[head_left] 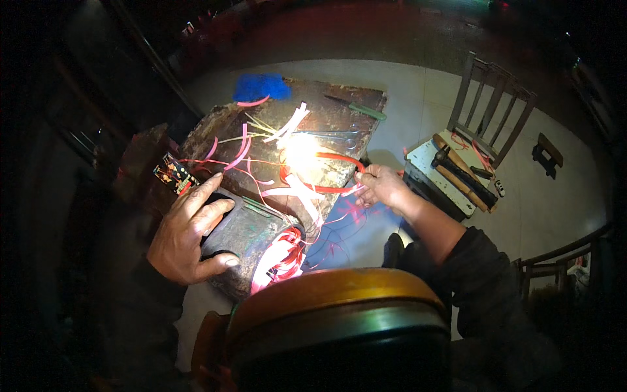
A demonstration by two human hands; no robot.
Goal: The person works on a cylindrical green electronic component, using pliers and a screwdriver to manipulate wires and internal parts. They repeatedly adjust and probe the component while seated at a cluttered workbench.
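Observation:
My left hand, fingers spread, rests at the left end of a worn dark box-like block. Just beyond its fingertips lies a small black card or packet with a coloured picture. At the right edge of a rough wooden table, my right hand pinches a red strip that curves over the tabletop in a loop. Bright glare hides part of that loop. Red and white strips are bunched at the near end of the block. Loose pink strips lie scattered beyond the block.
A green-handled knife, metal scissors and a blue mesh bundle lie farther back on the table. To the right, a pale stool holds wooden-handled tools beside a slatted chair. A rounded orange-brown surface covers the lower middle.

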